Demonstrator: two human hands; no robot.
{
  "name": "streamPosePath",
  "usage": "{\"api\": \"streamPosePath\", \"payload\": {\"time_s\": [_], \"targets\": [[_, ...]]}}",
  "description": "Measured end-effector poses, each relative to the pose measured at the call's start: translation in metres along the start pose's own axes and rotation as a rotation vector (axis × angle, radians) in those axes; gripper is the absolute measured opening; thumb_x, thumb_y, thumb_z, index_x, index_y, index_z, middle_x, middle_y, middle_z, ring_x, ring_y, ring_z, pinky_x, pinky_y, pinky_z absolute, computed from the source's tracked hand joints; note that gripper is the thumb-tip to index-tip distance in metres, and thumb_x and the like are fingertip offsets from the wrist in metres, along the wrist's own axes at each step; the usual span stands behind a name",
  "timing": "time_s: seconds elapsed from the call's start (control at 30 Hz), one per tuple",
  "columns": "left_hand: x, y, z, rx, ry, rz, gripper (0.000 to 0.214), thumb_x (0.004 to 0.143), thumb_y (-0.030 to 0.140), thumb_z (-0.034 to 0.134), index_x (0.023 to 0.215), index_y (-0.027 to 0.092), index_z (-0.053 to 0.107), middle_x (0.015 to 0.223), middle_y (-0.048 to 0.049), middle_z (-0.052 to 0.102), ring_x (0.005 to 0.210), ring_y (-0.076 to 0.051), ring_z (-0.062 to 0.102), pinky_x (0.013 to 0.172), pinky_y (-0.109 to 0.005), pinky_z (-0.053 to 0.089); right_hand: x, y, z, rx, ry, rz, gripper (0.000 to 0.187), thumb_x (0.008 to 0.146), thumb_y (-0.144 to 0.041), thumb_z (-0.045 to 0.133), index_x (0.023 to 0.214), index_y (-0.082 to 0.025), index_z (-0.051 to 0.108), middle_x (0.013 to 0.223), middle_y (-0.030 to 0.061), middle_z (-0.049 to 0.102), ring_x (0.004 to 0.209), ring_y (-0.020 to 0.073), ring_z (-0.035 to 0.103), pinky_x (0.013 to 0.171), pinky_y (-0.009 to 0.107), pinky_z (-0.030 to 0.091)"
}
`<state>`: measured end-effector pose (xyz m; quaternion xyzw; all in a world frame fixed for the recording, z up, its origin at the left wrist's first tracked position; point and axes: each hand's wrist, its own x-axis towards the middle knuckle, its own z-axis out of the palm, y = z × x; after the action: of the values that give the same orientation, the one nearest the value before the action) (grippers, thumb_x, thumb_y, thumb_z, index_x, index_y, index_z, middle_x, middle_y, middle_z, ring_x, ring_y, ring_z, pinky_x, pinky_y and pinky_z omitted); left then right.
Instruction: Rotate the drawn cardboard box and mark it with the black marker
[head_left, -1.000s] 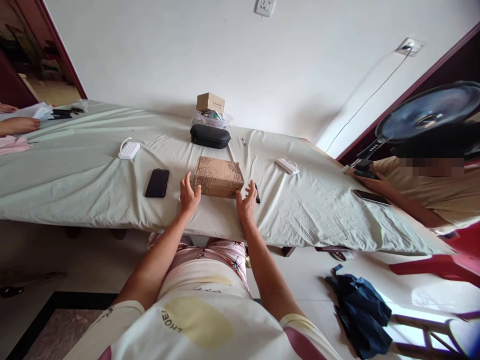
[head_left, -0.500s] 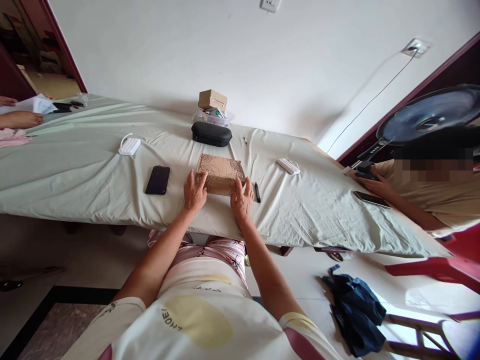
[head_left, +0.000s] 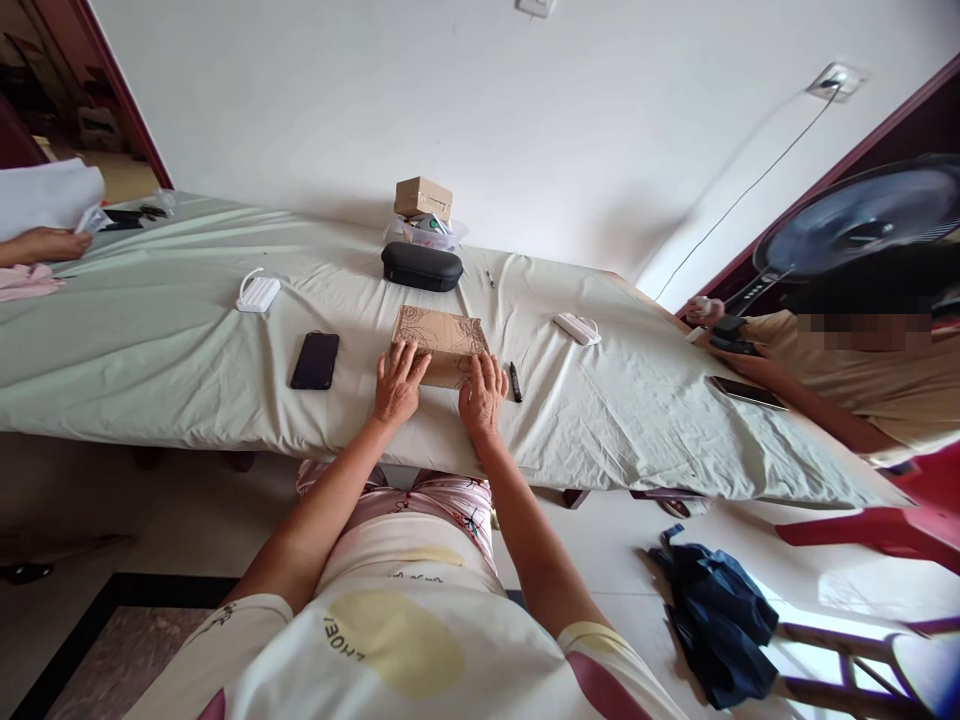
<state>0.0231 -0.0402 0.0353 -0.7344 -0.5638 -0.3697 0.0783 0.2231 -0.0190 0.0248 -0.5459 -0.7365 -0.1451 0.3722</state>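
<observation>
A brown cardboard box (head_left: pixel 444 330) with dark swirl drawings on its top lies in front of me on the cloth-covered table. My left hand (head_left: pixel 400 383) rests against the box's near left side, its fingers stretched out over the front edge. At the near right corner, my right hand (head_left: pixel 482 393) lies with fingers extended against the front face. Neither hand is wrapped round the box. A black marker pen (head_left: pixel 515 382) lies just right of my right hand. Left of my left hand is a dark phone (head_left: pixel 315 360).
Behind the box sit a black zip case (head_left: pixel 422 267) and a clear tub (head_left: pixel 429 236) topped by a small carton (head_left: pixel 424 198). White corded blocks lie left (head_left: pixel 259 293) and right (head_left: pixel 577 329). One person's hand holds paper (head_left: pixel 49 200) at left; another person sits right, by a fan (head_left: pixel 855 225).
My fingers have shifted from the box's sides and corners to lie flatter over its front edge. The box has barely moved. At left, the other person's paper has been raised.
</observation>
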Motion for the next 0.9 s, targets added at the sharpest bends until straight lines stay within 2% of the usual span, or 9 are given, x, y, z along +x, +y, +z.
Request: {"api": "streamPosePath", "payload": {"time_s": [0.1,0.27,0.37,0.47,0.57,0.7,0.8,0.9], "targets": [[0.0,0.001,-0.001,0.004,0.017,-0.031,0.06,0.094,0.011,0.045,0.152,0.024,0.055,0.167,-0.0138,0.04,0.161,-0.031,0.026,0.127,-0.063,0.02,-0.001,0.004,0.002,0.031,0.027,0.016,0.058,0.099,-0.019,0.041,0.157,-0.02,0.044,0.16,0.0163,0.049,0.151,0.0289,0.041,0.123,0.055,0.032],[-0.001,0.001,0.0,-0.012,0.028,-0.032,0.064,0.093,0.011,0.047,0.155,0.028,0.051,0.168,-0.0126,0.039,0.161,-0.033,0.023,0.126,-0.063,0.02,0.0,0.007,0.003,0.158,0.112,-0.05,0.056,0.098,-0.018,0.041,0.154,-0.019,0.046,0.154,0.0169,0.053,0.144,0.0286,0.049,0.118,0.052,0.043],[-0.002,-0.002,0.003,-0.019,0.044,-0.038,0.066,0.092,0.013,0.052,0.157,0.029,0.048,0.17,-0.0133,0.033,0.162,-0.036,0.02,0.126,-0.065,0.019,0.0,0.007,-0.002,0.25,0.172,-0.12,0.052,0.1,-0.019,0.04,0.151,-0.021,0.048,0.143,0.0158,0.062,0.135,0.0278,0.057,0.116,0.054,0.046],[-0.003,-0.006,0.007,-0.031,0.072,-0.041,0.069,0.091,0.019,0.06,0.158,0.028,0.046,0.175,-0.0148,0.02,0.162,-0.039,0.017,0.124,-0.067,0.019,0.0,0.003,-0.007,0.311,0.219,-0.222,0.048,0.101,-0.021,0.043,0.148,-0.022,0.051,0.132,0.0149,0.068,0.125,0.0279,0.063,0.109,0.053,0.052],[-0.004,-0.009,0.012,-0.055,0.094,0.013,0.069,0.09,0.031,0.067,0.157,0.026,0.047,0.176,-0.0164,0.008,0.161,-0.044,0.015,0.123,-0.068,0.021,-0.002,-0.004,-0.009,0.346,0.195,-0.372,0.046,0.101,-0.021,0.045,0.147,-0.023,0.051,0.133,0.0148,0.069,0.124,0.0272,0.065,0.105,0.051,0.055],[-0.005,-0.012,0.02,-0.111,0.1,0.156,0.069,0.092,0.051,0.066,0.154,0.026,0.05,0.176,-0.0169,0.011,0.16,-0.047,0.015,0.123,-0.067,0.021,-0.004,-0.01,-0.008,0.368,0.116,-0.53,0.048,0.101,-0.022,0.046,0.149,-0.021,0.051,0.142,0.0159,0.065,0.132,0.0269,0.062,0.106,0.051,0.055],[-0.004,-0.014,0.025,-0.146,0.134,0.223,0.073,0.09,0.06,0.067,0.152,0.024,0.051,0.174,-0.0179,0.016,0.16,-0.046,0.013,0.124,-0.065,0.023,-0.004,-0.009,-0.006,0.337,0.075,-0.515,0.048,0.102,-0.025,0.047,0.15,-0.021,0.052,0.144,0.0154,0.065,0.133,0.0267,0.061,0.108,0.05,0.053],[-0.003,-0.014,0.028,-0.172,0.167,0.243,0.071,0.091,0.055,0.067,0.15,0.021,0.051,0.173,-0.0197,0.018,0.161,-0.045,0.011,0.125,-0.064,0.024,-0.004,-0.007,-0.008,0.272,0.072,-0.445,0.045,0.103,-0.026,0.048,0.147,-0.023,0.057,0.145,0.0137,0.064,0.135,0.0264,0.059,0.113,0.048,0.049]]}}
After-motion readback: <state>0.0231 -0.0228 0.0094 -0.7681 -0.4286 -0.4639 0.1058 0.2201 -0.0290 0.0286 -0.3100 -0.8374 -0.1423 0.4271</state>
